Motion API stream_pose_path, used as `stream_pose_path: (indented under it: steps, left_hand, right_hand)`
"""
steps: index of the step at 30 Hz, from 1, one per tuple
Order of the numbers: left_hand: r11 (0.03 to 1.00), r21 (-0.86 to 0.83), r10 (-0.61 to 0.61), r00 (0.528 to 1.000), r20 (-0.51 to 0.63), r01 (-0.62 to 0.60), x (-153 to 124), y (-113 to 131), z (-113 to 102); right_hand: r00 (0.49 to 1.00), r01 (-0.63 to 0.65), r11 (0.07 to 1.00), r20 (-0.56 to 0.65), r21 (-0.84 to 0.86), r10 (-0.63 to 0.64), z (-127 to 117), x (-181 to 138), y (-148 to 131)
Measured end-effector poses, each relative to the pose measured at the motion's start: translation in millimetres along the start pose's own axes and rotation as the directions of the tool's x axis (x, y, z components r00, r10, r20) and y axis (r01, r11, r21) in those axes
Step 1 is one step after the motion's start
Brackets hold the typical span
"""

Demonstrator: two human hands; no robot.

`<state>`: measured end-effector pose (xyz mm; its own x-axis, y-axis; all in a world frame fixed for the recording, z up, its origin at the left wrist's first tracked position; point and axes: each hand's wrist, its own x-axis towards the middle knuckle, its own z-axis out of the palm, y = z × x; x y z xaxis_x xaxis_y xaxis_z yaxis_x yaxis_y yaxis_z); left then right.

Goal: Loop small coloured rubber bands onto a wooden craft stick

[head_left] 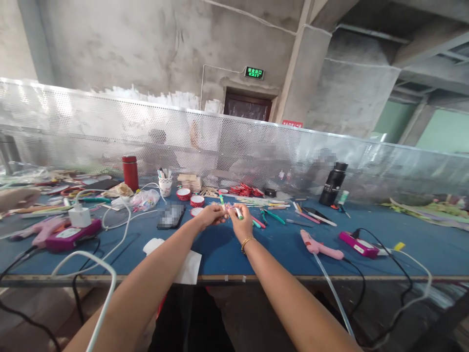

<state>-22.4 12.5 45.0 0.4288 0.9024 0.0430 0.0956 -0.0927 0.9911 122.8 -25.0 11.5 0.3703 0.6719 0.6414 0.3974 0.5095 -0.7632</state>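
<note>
My left hand (213,215) is closed, its fingertips pinched at a small item that I cannot make out. A thin stick with red, white and green parts (221,197) stands up just beyond those fingertips. My right hand (242,225), with a gold bracelet at the wrist, is closed around a white and green marker pen (239,213). Small pinkish and purple bits (229,206) show between the two hands, which nearly meet above the blue table. Red and green pens (258,222) lie just right of my right hand.
A phone (171,216) and white paper (190,268) lie to the left. Pink glue guns (318,247) with cables rest on both sides. Red-rimmed round containers (197,200), a cup of pens (165,186), a red flask (130,172) and a black bottle (333,184) stand behind. A perforated metal screen (234,142) backs the table.
</note>
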Motion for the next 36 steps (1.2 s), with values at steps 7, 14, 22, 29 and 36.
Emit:
stream_pose_path:
  steps: [7,14,22,29,36]
  left_hand:
    - [0.999,-0.025,-0.020,0.999,0.045,0.021,0,-3,3]
    - [0.998,-0.017,-0.068,0.997,0.024,0.068,-3,-3,6]
    - [0.997,-0.015,-0.077,0.993,0.092,0.078,-3,-5,4]
    - [0.982,-0.139,-0.098,0.969,0.225,0.132,-2,-7,-1]
    - [0.984,-0.146,-0.077,0.977,0.198,0.107,2,-10,-3]
  right_hand:
    - [0.999,0.016,0.999,0.029,0.034,-0.017,1,0,-3]
    - [0.998,-0.024,0.994,0.061,0.104,0.018,3,3,3]
    - [0.965,-0.258,0.875,0.155,0.410,0.212,8,4,9]
    - [0.927,-0.374,0.748,0.244,0.548,0.285,8,8,8]
    - [0.919,-0.394,0.726,0.258,0.564,0.298,9,10,11]
